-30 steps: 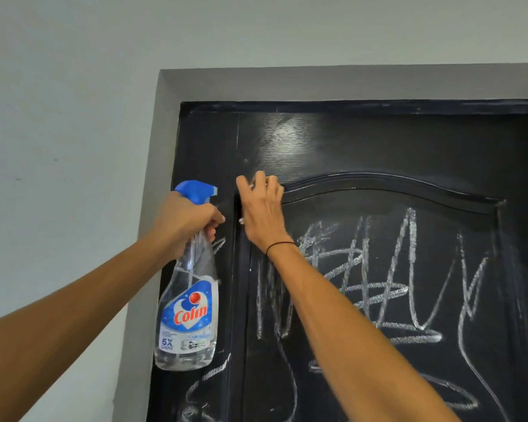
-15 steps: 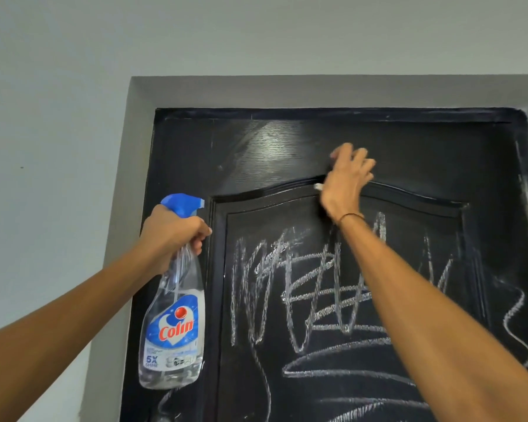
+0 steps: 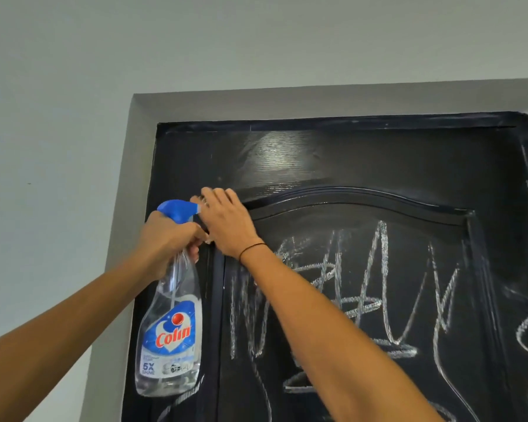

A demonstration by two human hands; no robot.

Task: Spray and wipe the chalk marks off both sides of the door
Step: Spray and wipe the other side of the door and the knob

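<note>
While grey wall (image 3: 58, 147) surrounds it, the black door (image 3: 378, 166) fills the frame's right, with chalk marks (image 3: 363, 287) scrawled across its arched panel below the curved moulding. Left of that panel, the spray bottle (image 3: 171, 336) hangs upright, its neck gripped by the left hand (image 3: 168, 239). At the panel's upper left corner, the right hand (image 3: 226, 223) presses against the door; whether it holds anything cannot be told.
</note>
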